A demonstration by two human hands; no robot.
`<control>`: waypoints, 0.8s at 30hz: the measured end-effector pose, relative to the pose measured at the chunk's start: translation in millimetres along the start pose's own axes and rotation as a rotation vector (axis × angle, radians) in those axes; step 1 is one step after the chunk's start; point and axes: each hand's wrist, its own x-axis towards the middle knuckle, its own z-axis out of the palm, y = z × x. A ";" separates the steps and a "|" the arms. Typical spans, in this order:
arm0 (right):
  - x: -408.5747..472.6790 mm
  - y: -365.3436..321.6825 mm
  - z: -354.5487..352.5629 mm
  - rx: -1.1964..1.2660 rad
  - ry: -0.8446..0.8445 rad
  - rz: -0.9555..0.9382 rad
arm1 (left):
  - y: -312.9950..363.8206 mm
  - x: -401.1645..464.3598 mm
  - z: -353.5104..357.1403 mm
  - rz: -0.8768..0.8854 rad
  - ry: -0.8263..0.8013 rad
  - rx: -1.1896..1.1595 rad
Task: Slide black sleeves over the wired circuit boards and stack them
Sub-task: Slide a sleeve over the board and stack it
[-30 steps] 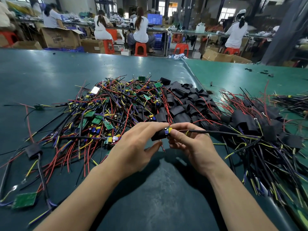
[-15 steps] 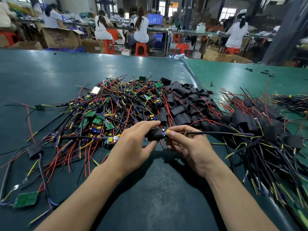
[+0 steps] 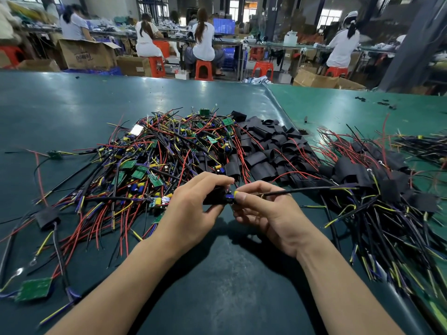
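A dark green bench (image 3: 72, 112) fills the lower view, its glossy top catching the overhead light; a lighter green bench (image 3: 338, 105) butts against it on the right. Behind them is a factory hall where workers in white tops sit with their backs turned on red stools (image 3: 204, 70) along a long work line. Cardboard boxes stand on the floor there; the largest box (image 3: 87, 54) has its flaps open, and what it holds cannot be made out.

In the middle of the dark bench lies a tangled heap of wired circuit boards (image 3: 154, 160) with red, black, yellow and purple leads. Just right of it, touching, is a pile of loose black sleeves (image 3: 273, 151). Further right, across the seam, lies a spread of sleeved boards (image 3: 377, 184) with their wires fanned toward the near edge. A bare green board (image 3: 35, 288) rests near the left edge.

The left hand (image 3: 191, 213) grips a black sleeve (image 3: 215, 195) between curled fingers and thumb. The right hand (image 3: 268, 213) pinches the blue and yellow end of a board (image 3: 231, 196) at the sleeve's mouth, its black cable (image 3: 302, 189) running off to the right.
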 end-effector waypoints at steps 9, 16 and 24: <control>-1.9 3.7 5.6 -0.215 -0.003 -0.204 | 0.8 -0.8 1.1 -0.084 -0.092 0.017; -1.7 5.5 7.8 -0.233 -0.033 -0.178 | 0.1 -2.0 4.8 -0.112 -0.027 0.085; -2.2 6.5 10.4 -0.261 -0.002 -0.200 | 5.4 1.3 6.5 -0.057 -0.046 0.097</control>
